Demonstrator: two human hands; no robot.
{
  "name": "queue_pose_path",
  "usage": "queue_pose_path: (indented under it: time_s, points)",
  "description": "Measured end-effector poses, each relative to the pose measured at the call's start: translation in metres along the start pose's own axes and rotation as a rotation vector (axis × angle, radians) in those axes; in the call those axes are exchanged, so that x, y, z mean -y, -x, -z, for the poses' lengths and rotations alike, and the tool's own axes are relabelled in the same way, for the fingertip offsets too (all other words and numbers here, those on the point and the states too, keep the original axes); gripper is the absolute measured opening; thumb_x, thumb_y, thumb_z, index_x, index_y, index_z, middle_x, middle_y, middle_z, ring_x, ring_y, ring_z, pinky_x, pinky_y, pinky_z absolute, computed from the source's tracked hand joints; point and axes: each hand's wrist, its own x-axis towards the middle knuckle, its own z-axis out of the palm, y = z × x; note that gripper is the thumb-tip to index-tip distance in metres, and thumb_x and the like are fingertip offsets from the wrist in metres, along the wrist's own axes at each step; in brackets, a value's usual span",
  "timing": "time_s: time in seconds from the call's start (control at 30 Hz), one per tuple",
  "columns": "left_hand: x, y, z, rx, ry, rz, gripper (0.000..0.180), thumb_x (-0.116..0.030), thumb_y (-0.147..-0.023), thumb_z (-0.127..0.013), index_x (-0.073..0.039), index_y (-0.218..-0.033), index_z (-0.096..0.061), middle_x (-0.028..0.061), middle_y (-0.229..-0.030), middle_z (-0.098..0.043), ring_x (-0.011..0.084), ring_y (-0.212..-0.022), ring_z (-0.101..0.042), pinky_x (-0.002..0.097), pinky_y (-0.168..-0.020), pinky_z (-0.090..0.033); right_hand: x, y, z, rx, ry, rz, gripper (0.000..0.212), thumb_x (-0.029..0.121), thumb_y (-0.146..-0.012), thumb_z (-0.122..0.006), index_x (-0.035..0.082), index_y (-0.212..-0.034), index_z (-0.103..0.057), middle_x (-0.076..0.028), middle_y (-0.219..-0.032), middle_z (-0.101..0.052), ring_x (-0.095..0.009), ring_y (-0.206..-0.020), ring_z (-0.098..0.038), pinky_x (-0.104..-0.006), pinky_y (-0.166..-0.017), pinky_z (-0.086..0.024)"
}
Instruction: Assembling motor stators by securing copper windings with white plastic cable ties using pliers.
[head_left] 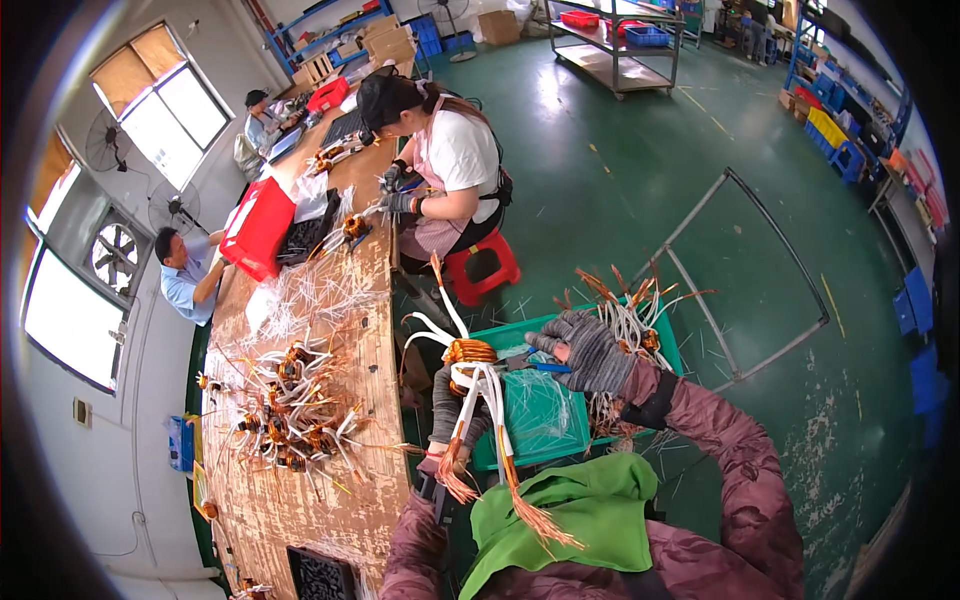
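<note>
Copper-wound coil [470, 352] with white-sleeved leads: hangs in the air between the wooden table [375, 480] and the green tray [545, 452], partly over the tray's left end. Slants along its long axis from upper left to lower right, roughly away from the body to toward it; sends some leads up and away, and points the longer ones, with splayed bare copper at the tips, back toward the body. At far left, on the table, a tangled pile of similar coils [290, 400], with pale clippings [320, 300] strewn beyond. Next, the left hand [447, 405], gloved in grey, closed on the coil from below, with fingers partly hidden behind the leads. Then, just right of the winding, the blue-handled pliers [548, 367], gripped in the gloved right hand [590, 352]. Farthest right, in the tray, more white-leaded coils [640, 325], with copper ends fanned outward.
</note>
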Motion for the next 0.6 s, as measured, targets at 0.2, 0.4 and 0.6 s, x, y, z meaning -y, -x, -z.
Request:
queue_pose_path:
  time_s: [0.2, 0.4, 0.6]
  points:
    - [0.008, 0.002, -0.008, -0.070, -0.052, 0.017, 0.043, -0.034, -0.084, -0.061, -0.005, -0.113, -0.053, 0.0132, -0.100, -0.062, 0.0284, -0.087, -0.062, 0.0416, -0.083, -0.053, -0.007, 0.000, 0.000, 0.006, -0.043, 0.037, 0.065, 0.030, -0.065, -0.069, 0.012, -0.125, -0.053, -0.013, -0.110, -0.056, -0.031, -0.101, -0.052, -0.0446, -0.092, -0.039]
    - [0.016, -0.001, -0.011, -0.116, -0.008, 0.049, 0.036, -0.033, -0.085, -0.058, -0.005, -0.109, -0.055, 0.0120, -0.097, -0.062, 0.0277, -0.084, -0.062, 0.0444, -0.081, -0.053, -0.006, 0.002, -0.001, 0.018, -0.016, 0.042, 0.064, 0.031, -0.065, -0.069, 0.013, -0.125, -0.054, -0.012, -0.109, -0.056, -0.031, -0.100, -0.052, -0.0441, -0.090, -0.040]
    - [0.020, -0.002, -0.015, -0.088, 0.010, 0.038, 0.032, -0.027, -0.085, -0.058, -0.006, -0.108, -0.055, 0.0110, -0.095, -0.063, 0.0271, -0.084, -0.063, 0.0432, -0.082, -0.053, -0.006, 0.004, -0.009, 0.083, -0.077, -0.079, 0.056, 0.031, -0.067, -0.069, 0.015, -0.119, -0.057, -0.012, -0.104, -0.058, -0.031, -0.094, -0.056, -0.0446, -0.079, -0.046]
